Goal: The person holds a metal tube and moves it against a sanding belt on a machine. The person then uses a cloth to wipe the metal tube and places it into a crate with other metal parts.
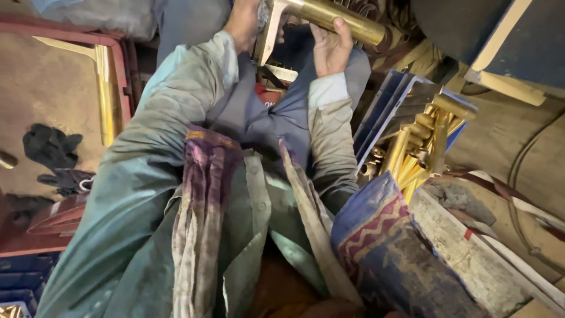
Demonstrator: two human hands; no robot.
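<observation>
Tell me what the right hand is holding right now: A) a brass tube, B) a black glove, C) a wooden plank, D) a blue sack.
A: the right hand is wrapped around a shiny brass tube at the top of the view, while the black glove lies apart on the surface to the left.

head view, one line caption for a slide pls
Right hand grips a brass tube, left hand at its flat bracket end, brass parts piled alongside.
</observation>
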